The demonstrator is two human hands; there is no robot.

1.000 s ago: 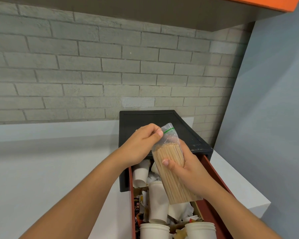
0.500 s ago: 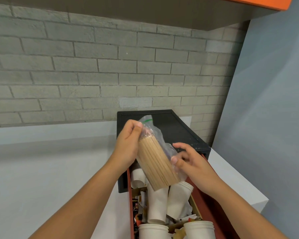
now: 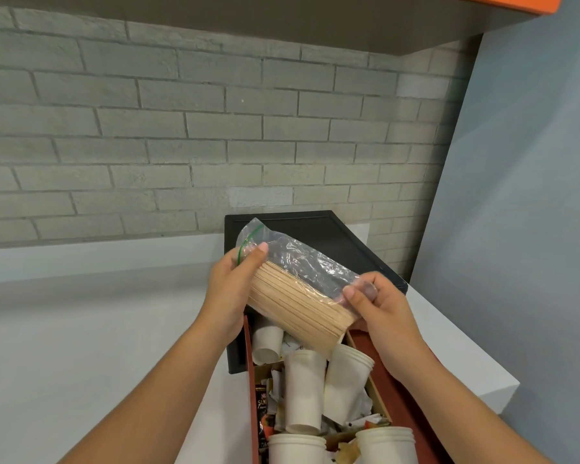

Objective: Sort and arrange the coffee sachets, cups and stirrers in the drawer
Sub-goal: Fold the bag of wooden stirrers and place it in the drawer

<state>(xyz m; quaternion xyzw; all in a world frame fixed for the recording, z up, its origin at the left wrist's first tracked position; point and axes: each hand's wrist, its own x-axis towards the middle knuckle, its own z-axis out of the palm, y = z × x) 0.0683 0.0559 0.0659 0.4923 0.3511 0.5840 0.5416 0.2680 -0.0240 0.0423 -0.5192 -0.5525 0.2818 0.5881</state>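
1. The clear bag of wooden stirrers (image 3: 295, 306) is held tilted above the open red drawer (image 3: 403, 420) – its green-sealed upper end is clasped by the left grip (image 3: 230, 289), with fingers curled round the bundle.
2. Loose plastic at the bag's lower end is pinched by the right grip (image 3: 379, 306), thumb against fingertips.
3. Below both grips, white paper cups (image 3: 303, 390) are seen lying jumbled in the drawer; two more are stood upright nearer the person.
4. A dark coffee sachet (image 3: 263, 406) is wedged against the drawer wall below the left grip.
5. Beyond the grips, a black drawer unit (image 3: 332, 236) is set on the white worktop (image 3: 81, 329).
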